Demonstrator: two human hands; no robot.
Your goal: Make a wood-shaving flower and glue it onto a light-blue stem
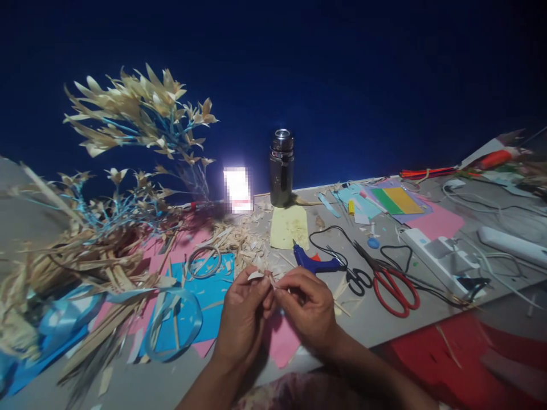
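Observation:
Both hands meet at the front middle of the table. My left hand (247,310) is closed round the base of a small pale dried-leaf piece (255,275), whose tip sticks out above the fingers. Thumb and forefinger of my right hand (308,304) pinch the same piece from the other side, and fingers cover most of it. Just beyond my right hand lies a blue glue gun (316,262). Pink paper (282,340) shows beneath the hands. Pale shavings (243,246) are scattered beyond my left hand.
Leafy stems (141,117) and dried husks (25,273) crowd the left. A dark flask (281,176) stands behind yellow paper (289,228). Black scissors (358,281), red-handled scissors (395,291) and a power strip (436,256) lie right. Blue ribbon (194,319) lies left.

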